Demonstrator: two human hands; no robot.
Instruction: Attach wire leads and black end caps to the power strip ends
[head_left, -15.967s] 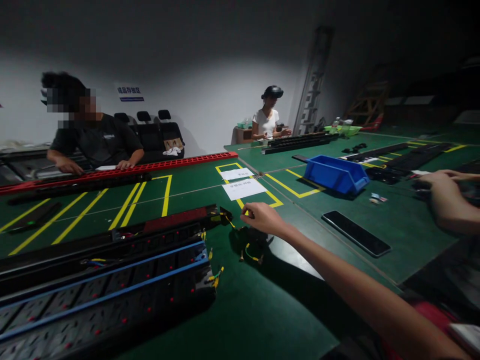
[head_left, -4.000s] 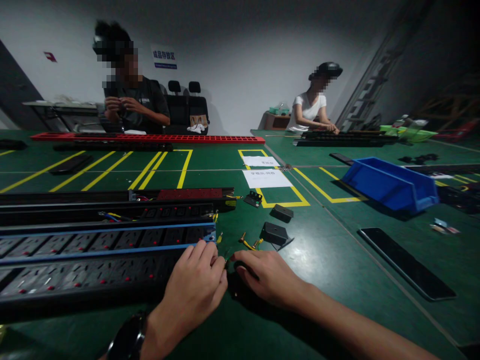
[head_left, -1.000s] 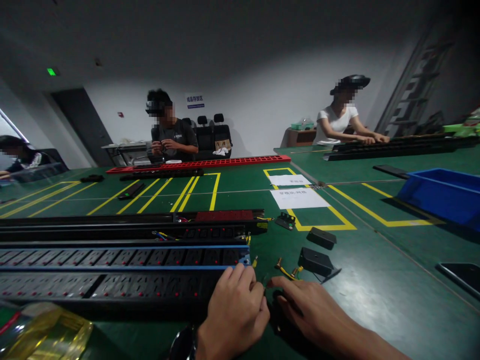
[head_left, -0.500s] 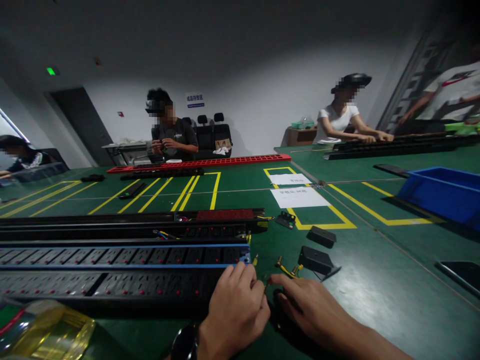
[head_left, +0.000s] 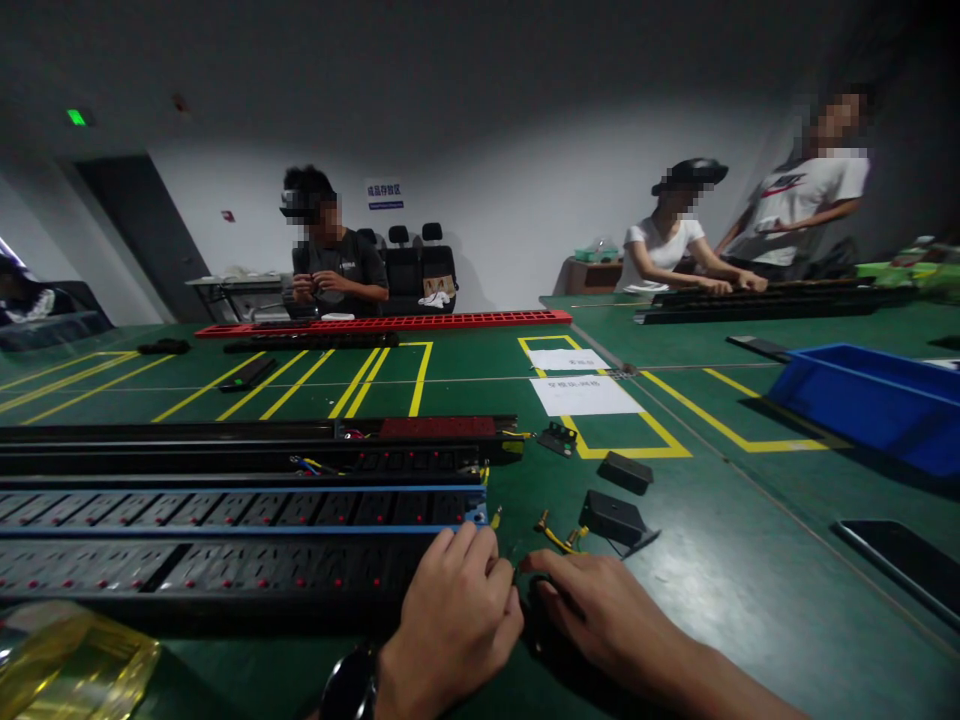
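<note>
My left hand (head_left: 454, 615) is curled at the right end of the nearest black socket strip (head_left: 202, 570), its fingertips pinched by the strip's end. My right hand (head_left: 600, 620) lies beside it, fingers curved down over a small dark part on the green table (head_left: 712, 600); the part is mostly hidden. The fingertips of both hands meet over a thin wire I can barely see. A yellow-green wire with metal lugs (head_left: 559, 535) lies just beyond my right hand, next to two black end caps (head_left: 611, 515) (head_left: 625, 470).
More long black strips (head_left: 247, 445) lie behind the near one. A blue bin (head_left: 870, 400) and a dark flat panel (head_left: 896, 555) are at right. White paper sheets (head_left: 581, 393) lie inside yellow tape. A yellow plastic bag (head_left: 67, 665) is at lower left. Several people work at far tables.
My view has shifted slightly, and a standing person in a white shirt has come fully into view at the far right. Both hands stay at the strip's end.
</note>
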